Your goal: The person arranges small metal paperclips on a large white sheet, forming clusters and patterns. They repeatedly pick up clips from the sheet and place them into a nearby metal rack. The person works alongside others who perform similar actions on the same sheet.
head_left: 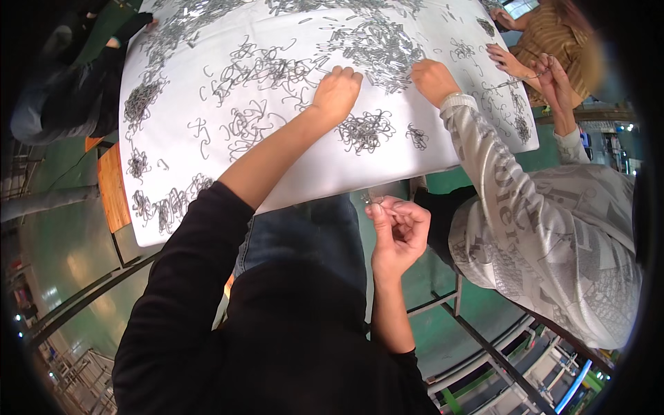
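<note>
My left hand (337,90) reaches far over the white-covered table (387,162), fingers curled down onto a spread of small grey metal clips (377,45). A tangled bunch of wire hooks (365,130) lies just right of that wrist. My right hand (399,232) is held near my chest, below the table edge, fingers pinched around a small metal piece (370,200). Loose wire hooks (259,68) lie scattered over the cloth to the left.
A person in a grey patterned top (553,235) sits at my right, one hand (434,79) on the table among the clips. Another person's hands (546,72) work at the far right corner. A dark-clothed person (69,90) sits at the left. Green floor and metal frame lie below.
</note>
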